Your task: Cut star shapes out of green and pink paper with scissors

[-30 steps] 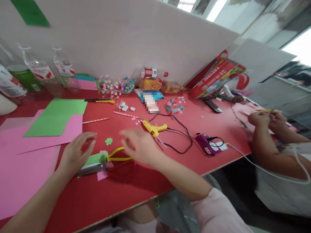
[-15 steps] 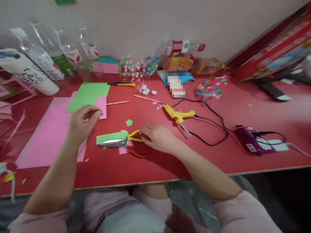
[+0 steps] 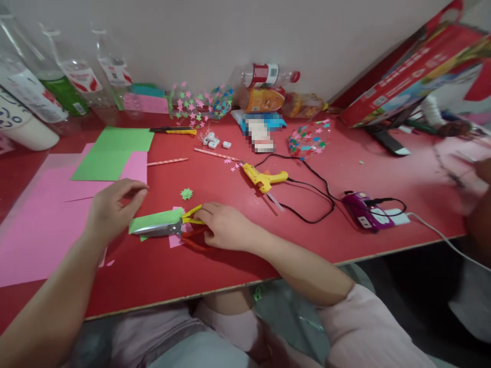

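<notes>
Right hand [image 3: 226, 226] touches scissors [image 3: 175, 227], grip unclear; half-open, empty left hand [image 3: 112, 208] is near their tip. Careless lifting could drag the green strip [image 3: 157, 219] beneath.

I see shiny metal scissor blades [image 3: 155, 230] left of my right hand [image 3: 226, 225], matt green paper [image 3: 109, 153] beyond my left hand [image 3: 113, 207]

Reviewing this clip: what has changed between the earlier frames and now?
The right hand has come down toward the person, onto the scissors at their handles; how firmly it grips is unclear. The left hand has drawn leftward, away from the green paper star. Scissors, star and yellow glue gun stay put.
</notes>
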A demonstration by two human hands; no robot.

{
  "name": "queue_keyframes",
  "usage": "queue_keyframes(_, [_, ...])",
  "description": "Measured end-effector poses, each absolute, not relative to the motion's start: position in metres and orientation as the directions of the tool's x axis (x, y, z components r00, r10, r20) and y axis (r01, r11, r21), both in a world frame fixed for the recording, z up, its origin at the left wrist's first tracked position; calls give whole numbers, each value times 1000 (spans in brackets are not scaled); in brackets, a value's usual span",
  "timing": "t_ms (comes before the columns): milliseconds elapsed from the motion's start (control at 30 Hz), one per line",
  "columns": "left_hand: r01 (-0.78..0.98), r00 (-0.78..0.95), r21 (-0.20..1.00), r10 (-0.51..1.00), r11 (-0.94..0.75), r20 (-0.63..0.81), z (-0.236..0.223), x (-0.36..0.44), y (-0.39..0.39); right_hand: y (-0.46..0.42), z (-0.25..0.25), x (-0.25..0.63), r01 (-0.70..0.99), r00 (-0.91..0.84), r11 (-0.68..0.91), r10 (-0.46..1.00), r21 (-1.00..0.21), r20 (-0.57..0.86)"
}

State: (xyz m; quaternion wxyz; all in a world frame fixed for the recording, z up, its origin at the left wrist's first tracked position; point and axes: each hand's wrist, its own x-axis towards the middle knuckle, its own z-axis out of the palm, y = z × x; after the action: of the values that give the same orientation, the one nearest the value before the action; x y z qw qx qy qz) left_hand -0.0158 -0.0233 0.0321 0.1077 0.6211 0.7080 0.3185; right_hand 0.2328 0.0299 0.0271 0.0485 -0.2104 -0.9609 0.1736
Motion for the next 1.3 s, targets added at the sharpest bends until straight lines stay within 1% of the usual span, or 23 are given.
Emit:
queue_keyframes(100, [748, -321, 656, 920, 100, 226, 33, -15, -24, 29, 28, 234, 396, -896, 825, 444, -403, 29])
queue_keyframes(167, [698, -388, 705, 895, 130, 219, 34, -15, -24, 28, 28, 234, 409, -889, 817, 456, -407, 22])
queue_keyframes(233, [685, -409, 715, 886, 142, 216, 35, -15, -23, 26, 27, 233, 431, -880, 809, 474, -400, 10])
queue_keyframes(267, [657, -422, 737, 887, 156, 188, 36, -16, -23, 25, 26, 233, 438, -877, 805, 481, -400, 7])
queue_keyframes(367, [560, -466, 819, 866, 127, 184, 38, -20, -20, 27, 27, 233, 446, -866, 785, 500, -430, 15])
queue_keyframes(400, [529, -486, 842, 851, 103, 201, 40, -22, -18, 29, 28, 233, 466, -848, 766, 529, -443, 22])
queue_keyframes(467, [450, -509, 890, 840, 75, 186, 45, -24, -13, 36, 31, 233, 521, -783, 704, 619, -483, 58])
queue_keyframes(500, [413, -494, 904, 860, 106, 125, 48, -25, -10, 41, 34, 232, 543, -741, 660, 667, -519, 72])
queue_keyframes(533, [417, -480, 901, 871, 121, 105, 51, -24, -8, 47, 36, 230, 565, -697, 604, 714, -562, 66])
queue_keyframes(567, [462, -389, 880, 917, 114, 86, 54, -22, -5, 53, 39, 228, 583, -648, 540, 760, -607, 53])
queue_keyframes(600, [540, -307, 834, 949, 111, 73, 56, -19, -3, 58, 42, 224, 588, -600, 470, 799, -658, 36])
queue_keyframes(633, [650, -198, 754, 979, 90, 53, 57, -14, -2, 63, 44, 220, 573, -570, 412, 822, -709, 17])
queue_keyframes(667, [724, -90, 688, 996, 55, 15, 57, -9, -2, 66, 46, 216, 534, -584, 371, 811, -760, -14])
queue_keyframes(700, [766, 0, 643, 1000, 15, -23, 55, -3, -2, 67, 46, 211, 500, -600, 339, 799, -797, -37])
queue_keyframes(733, [797, 94, 603, 994, -45, -50, 52, 2, -3, 67, 45, 206, 477, -587, 316, 809, -820, -30])
queue_keyframes(800, [837, 174, 530, 984, -136, -23, 44, 11, -7, 63, 40, 200, 444, -561, 312, 828, -840, 10])
queue_keyframes(900, [881, 203, 434, 979, -189, 15, 33, 15, -15, 55, 28, 199, 440, -476, 344, 873, -829, 109])
queue_keyframes(1000, [889, 226, 408, 974, -209, 8, 27, 13, -19, 51, 19, 203, 480, -428, 401, 883, -780, 191])
queue_keyframes(1033, [894, 233, 398, 972, -207, -18, 25, 13, -19, 51, 17, 205, 476, -415, 386, 891, -790, 185])
queue_keyframes(1100, [902, 229, 391, 970, -182, -77, 23, 14, -19, 53, 16, 206, 414, -405, 291, 908, -862, 112])
queue_keyframes(1167, [903, 211, 399, 973, -157, -93, 21, 15, -19, 55, 15, 206, 353, -406, 187, 913, -917, 30])
queue_keyframes(1200, [901, 199, 409, 976, -145, -93, 21, 16, -19, 56, 15, 206, 329, -402, 160, 915, -931, 16])
queue_keyframes(1300, [890, 156, 446, 983, -97, -97, 19, 19, -19, 58, 11, 208, 317, -384, 177, 922, -932, 45])
